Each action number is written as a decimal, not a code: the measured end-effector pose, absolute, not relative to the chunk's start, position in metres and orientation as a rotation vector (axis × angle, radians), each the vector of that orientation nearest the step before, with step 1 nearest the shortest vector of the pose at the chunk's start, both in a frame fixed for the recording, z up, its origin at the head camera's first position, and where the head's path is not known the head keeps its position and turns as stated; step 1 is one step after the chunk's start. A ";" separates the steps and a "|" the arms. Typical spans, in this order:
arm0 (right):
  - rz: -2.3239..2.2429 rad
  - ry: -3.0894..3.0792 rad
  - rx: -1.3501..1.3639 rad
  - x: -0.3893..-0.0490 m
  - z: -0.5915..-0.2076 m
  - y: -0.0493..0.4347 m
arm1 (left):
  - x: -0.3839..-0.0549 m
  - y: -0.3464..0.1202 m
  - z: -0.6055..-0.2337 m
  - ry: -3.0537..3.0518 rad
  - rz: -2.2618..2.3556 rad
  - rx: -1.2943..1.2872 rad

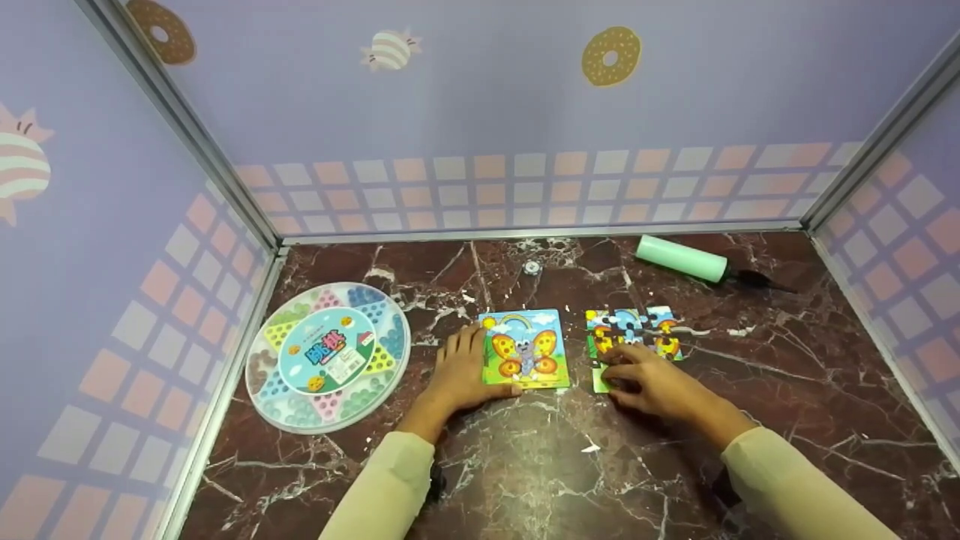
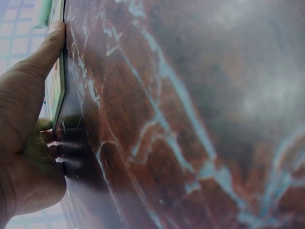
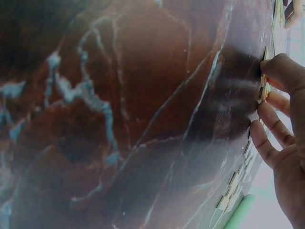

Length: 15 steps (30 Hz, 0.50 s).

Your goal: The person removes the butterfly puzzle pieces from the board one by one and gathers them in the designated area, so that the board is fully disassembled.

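Observation:
A square butterfly picture puzzle board [image 1: 555, 379] lies flat on the table. My left hand [image 1: 461, 375] rests against it, fingers along its left side and thumb at its lower edge; the left wrist view shows that thumb [image 2: 50, 47] touching the edge. To the right lies a cluster of jigsaw pieces [image 1: 628, 321] bearing a similar picture, partly joined. Over its lower part, my right hand [image 1: 649, 379] bends its fingers and pinches a green-edged jigsaw piece [image 1: 599, 379]. The right wrist view shows the thumb and fingers [image 3: 267, 138] at this low piece; the palm side hides some pieces.
A round marble board game case [image 1: 326, 296] sits left of the left hand. A mint-green cylinder with a black end [image 1: 682, 259] lies at the back right. One small round silvery object [image 1: 532, 268] is near the back wall. Patterned walls surround the marbled table [image 1: 540, 465].

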State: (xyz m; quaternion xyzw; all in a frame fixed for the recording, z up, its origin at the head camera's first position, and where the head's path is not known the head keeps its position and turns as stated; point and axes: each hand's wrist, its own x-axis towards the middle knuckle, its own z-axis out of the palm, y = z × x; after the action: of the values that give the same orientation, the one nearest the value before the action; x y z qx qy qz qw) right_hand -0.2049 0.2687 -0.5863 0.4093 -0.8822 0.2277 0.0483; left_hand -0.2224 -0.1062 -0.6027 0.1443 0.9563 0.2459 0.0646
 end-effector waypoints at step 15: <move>0.722 -2.659 1.284 -0.206 -0.588 0.267 | -0.220 -0.105 -0.594 2.851 0.714 0.413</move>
State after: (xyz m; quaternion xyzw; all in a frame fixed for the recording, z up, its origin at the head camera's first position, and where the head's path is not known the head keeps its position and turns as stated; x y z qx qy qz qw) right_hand -0.2060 0.2671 -0.5880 0.4217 -0.8737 0.2371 0.0509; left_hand -0.2200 -0.1051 -0.5936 0.1385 0.9569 0.2398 0.0869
